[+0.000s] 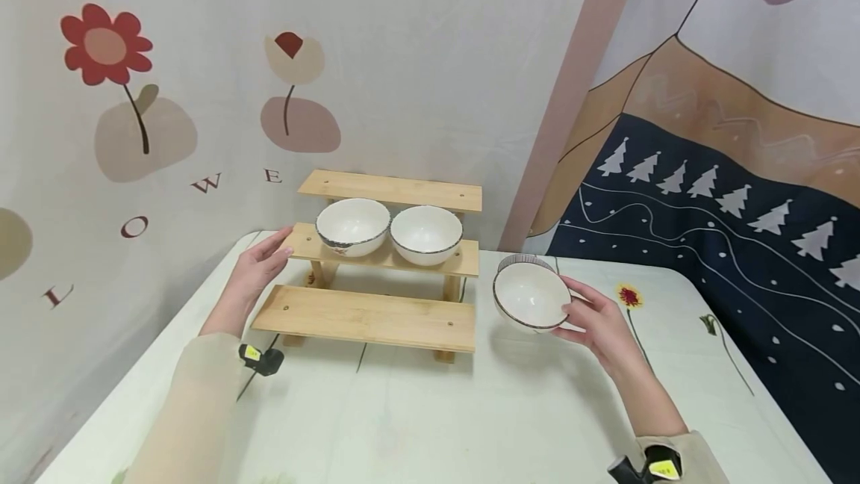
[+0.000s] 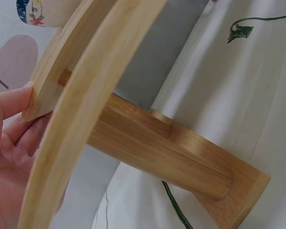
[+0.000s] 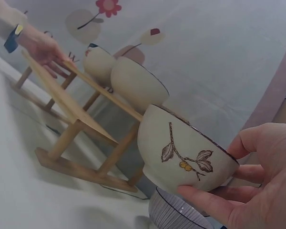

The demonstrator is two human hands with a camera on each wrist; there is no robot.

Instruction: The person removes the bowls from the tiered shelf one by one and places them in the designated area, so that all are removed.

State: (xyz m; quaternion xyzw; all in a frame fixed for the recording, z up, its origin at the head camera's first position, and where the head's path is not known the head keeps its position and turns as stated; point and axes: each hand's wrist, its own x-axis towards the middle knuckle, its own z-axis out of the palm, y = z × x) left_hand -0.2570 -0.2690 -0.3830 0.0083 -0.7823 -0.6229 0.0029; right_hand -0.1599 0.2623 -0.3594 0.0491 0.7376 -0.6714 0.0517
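My right hand (image 1: 601, 323) grips a white bowl (image 1: 531, 294) by its right side, tilted and raised off the table. In the right wrist view this bowl (image 3: 186, 150) shows a brown leafy branch with yellow fruit. To the left, my left hand (image 1: 258, 264) pinches the left end of the middle board of a three-tier wooden stand (image 1: 369, 317). In the left wrist view, that hand (image 2: 16, 138) has fingers on both sides of the board's end. Two white bowls with dark rims, a left one (image 1: 354, 224) and a right one (image 1: 426, 234), sit side by side on that board.
A grey striped bowl (image 3: 174, 210) stands on the table, partly hidden behind the held bowl. The stand's top board (image 1: 396, 189) is close to the printed wall cloth (image 1: 430, 58). A pale flowered cloth covers the table (image 1: 403, 417).
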